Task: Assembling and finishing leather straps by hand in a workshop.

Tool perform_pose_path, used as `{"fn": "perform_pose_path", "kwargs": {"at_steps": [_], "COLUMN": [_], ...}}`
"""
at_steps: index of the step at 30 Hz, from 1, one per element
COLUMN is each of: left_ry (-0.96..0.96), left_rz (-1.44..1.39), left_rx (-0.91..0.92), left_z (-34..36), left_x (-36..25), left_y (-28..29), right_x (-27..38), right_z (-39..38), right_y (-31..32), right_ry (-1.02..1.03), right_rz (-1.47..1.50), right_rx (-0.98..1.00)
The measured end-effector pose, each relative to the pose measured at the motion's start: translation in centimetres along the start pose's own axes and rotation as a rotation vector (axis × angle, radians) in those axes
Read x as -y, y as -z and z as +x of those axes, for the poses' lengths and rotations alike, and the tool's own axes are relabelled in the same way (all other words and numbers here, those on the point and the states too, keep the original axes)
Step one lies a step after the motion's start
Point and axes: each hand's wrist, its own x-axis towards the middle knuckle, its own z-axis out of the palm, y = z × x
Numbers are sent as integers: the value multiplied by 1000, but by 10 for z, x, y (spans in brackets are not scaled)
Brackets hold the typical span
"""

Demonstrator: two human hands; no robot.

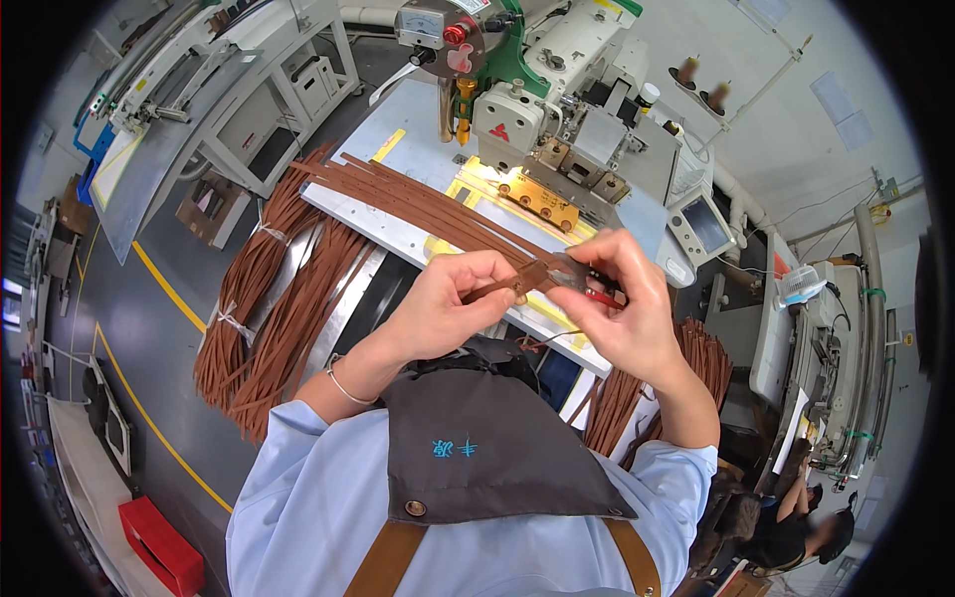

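My left hand (463,298) pinches the end of a narrow brown strip (522,277). Close against it, my right hand (622,308) grips a small red-handled metal tool (602,293), likely snips; its metal part is at the strips, partly hidden by my fingers. More long brown strips (398,199) lie diagonally across the white machine bed (348,207) just behind my hands, their near ends at my fingers. Above them are the sewing-type machine (512,119) and its brass plate with round knobs (527,199).
Tied brown-strip bundles (249,328) hang at the left, others (696,368) at the right. A small screen (701,221) is beside the machine. A worktable (179,109) and red bin (159,542) are leftward. Another person (796,527) works at lower right.
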Motion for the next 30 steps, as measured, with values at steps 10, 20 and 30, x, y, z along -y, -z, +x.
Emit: {"fn": "perform_pose_path", "kwargs": {"at_steps": [10, 20, 30], "left_ry": [-90, -66, 153], "left_rz": [23, 140, -174], "left_rx": [12, 19, 146], "left_z": [4, 4, 9], "left_x": [6, 0, 1], "left_y": [-3, -2, 5], "right_x": [-22, -22, -48], "right_z": [10, 10, 4], "right_y": [-4, -2, -28], "right_ry": [-30, 18, 558], "right_rz": [202, 89, -255], "right_rx": [274, 195, -318]}}
